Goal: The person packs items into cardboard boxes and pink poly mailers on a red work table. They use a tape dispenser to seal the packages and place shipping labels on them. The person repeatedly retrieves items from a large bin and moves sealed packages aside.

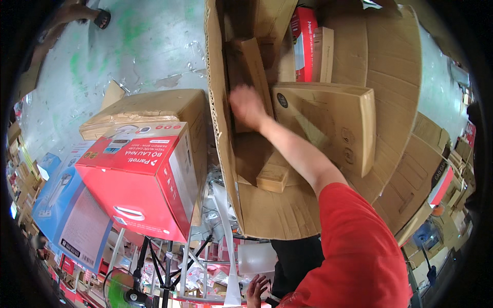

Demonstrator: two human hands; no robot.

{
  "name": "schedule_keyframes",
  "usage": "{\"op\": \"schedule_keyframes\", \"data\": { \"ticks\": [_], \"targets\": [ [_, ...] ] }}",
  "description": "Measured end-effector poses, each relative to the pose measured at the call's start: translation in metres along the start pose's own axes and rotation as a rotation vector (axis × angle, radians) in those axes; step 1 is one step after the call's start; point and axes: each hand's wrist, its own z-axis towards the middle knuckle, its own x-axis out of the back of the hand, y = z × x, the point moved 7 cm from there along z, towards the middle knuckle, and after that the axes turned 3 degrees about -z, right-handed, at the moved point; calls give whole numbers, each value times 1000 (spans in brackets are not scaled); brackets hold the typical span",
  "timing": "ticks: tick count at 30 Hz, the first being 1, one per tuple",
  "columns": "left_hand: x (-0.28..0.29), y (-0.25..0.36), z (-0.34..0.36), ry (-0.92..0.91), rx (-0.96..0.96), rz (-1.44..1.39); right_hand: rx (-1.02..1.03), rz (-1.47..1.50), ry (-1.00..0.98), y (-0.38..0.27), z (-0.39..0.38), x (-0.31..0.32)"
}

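Inside the large open brown cardboard carton (292, 213), the right hand (249, 107), grip unclear, seems to be reaching beside a long narrow brown cardboard box (256, 69); next calls for firm hold. Outside the carton, the left hand (256, 291) has empty, parted fingers.

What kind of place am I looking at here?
Probably a stockroom or packing area, though I can't be sure which: a large open carton holds smaller boxes, and to its left are a red printed box and a blue one.

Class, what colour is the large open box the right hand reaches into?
The large open box is brown; the head view shows it best.
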Motion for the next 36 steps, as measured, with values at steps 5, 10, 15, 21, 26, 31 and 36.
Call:
{"op": "schedule_keyframes", "data": {
  "ticks": [5,10,15,21,26,31,36],
  "targets": [
    [-10,-5,66,31,42,-10,631,-607,-354,0,-124,-270],
    [-23,-12,93,61,38,-43,975,-711,-260,17,-132,-331],
    [-45,-23,95,22,-79,-97,1067,-604,-96,-32,-133,-190],
    [-80,31,46,1,-429,-243,866,-214,-948,-135,-121,109],
    [31,122,-225,303,-1181,-437,1128,122,-745,-341,-192,368],
    [140,-37,-599,1201,-1780,87,1136,461,-849,-535,-321,479],
    [68,-256,-700,1444,-1567,823,1480,380,-1147,-659,-494,486]
  ]
}}
